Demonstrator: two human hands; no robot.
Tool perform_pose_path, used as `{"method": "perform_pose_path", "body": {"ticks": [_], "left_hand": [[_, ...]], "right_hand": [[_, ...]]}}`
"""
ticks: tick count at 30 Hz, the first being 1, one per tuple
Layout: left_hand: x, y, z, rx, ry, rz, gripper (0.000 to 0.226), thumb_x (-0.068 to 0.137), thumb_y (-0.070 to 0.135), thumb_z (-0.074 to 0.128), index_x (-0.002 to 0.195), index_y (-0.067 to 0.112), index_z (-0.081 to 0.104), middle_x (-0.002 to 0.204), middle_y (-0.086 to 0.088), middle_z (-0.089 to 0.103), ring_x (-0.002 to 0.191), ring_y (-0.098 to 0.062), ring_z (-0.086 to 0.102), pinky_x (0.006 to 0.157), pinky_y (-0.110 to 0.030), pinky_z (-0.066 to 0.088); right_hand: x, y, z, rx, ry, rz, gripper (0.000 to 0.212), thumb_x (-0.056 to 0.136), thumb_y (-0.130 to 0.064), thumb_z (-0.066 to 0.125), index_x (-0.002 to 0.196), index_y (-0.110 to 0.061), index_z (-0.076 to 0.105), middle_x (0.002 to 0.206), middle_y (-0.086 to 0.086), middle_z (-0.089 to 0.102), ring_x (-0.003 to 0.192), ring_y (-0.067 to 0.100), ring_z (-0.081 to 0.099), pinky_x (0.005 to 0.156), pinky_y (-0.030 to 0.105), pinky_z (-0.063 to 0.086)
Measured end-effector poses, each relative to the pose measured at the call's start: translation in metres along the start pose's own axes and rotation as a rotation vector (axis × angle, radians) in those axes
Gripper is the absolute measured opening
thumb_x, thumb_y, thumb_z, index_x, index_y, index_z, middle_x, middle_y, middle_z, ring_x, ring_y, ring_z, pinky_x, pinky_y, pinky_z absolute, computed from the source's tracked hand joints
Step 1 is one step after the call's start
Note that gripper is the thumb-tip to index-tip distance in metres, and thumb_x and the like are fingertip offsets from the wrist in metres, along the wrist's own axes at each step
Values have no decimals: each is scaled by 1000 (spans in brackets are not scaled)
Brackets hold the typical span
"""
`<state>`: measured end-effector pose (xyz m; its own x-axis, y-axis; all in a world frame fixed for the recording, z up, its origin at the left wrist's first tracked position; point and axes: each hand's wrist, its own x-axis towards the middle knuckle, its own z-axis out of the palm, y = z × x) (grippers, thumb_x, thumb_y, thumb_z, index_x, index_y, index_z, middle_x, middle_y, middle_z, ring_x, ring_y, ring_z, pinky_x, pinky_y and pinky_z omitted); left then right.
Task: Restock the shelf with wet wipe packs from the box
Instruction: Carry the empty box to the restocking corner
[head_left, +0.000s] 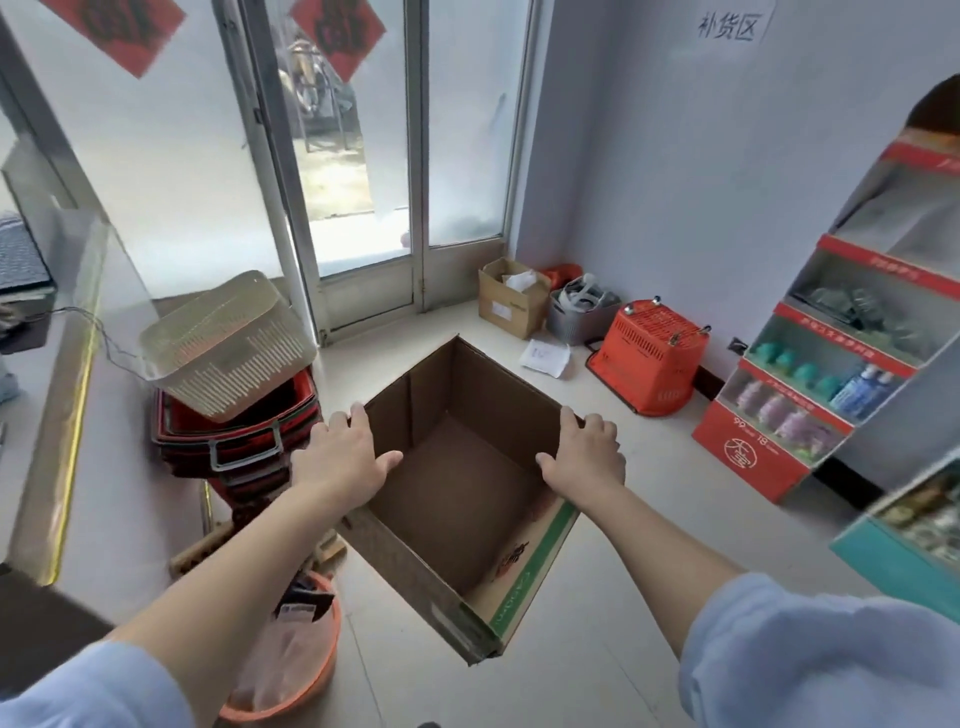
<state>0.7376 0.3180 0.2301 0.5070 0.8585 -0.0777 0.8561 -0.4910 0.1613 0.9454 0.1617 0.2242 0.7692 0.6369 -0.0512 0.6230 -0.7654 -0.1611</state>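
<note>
Gripping box (457, 488) by opposite rims, left hand (337, 457) and right hand (587, 460), fingers (358, 421) clamped over edges, apparently to carry it level. No packs seen inside. Shelf (748, 457) at right.

matt brown cardboard box (467, 467); slatted red plastic basket (649, 358); glossy pale floor (649, 519).
</note>
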Motion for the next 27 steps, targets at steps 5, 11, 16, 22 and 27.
{"method": "perform_pose_path", "body": {"ticks": [5,11,16,22,27], "left_hand": [[81,43,-6,-3,2,106,82,89,61,47,148,13,16,141,-8,39,130,-30,37,93,-48,45],[172,96,-10,23,7,219,82,87,62,48,145,11,21,136,-11,44,125,-32,43,97,-48,45],[227,155,-11,18,-8,261,73,89,60,47,141,13,26,134,-8,45,124,-29,42,89,-47,47],[291,240,0,8,-8,292,71,89,60,48,140,14,28,135,-7,45,125,-29,42,91,-47,48],[342,316,5,-10,-16,307,71,90,59,47,141,14,28,136,-8,45,126,-30,41,92,-48,47]], "right_hand": [[65,16,-11,21,14,94,68,87,-45,60,142,-19,29,138,14,38,127,30,35,93,42,45],[140,37,-27,41,46,187,69,87,-44,60,143,-19,27,140,14,37,129,30,34,95,43,44],[203,70,-40,42,58,247,67,87,-44,59,142,-20,29,138,13,38,128,30,34,95,43,44],[286,128,-51,37,81,260,69,88,-44,59,145,-20,27,142,13,36,131,30,33,96,42,45],[356,181,-68,19,85,259,71,88,-44,58,146,-18,25,144,15,34,132,32,32,100,43,42]]}}
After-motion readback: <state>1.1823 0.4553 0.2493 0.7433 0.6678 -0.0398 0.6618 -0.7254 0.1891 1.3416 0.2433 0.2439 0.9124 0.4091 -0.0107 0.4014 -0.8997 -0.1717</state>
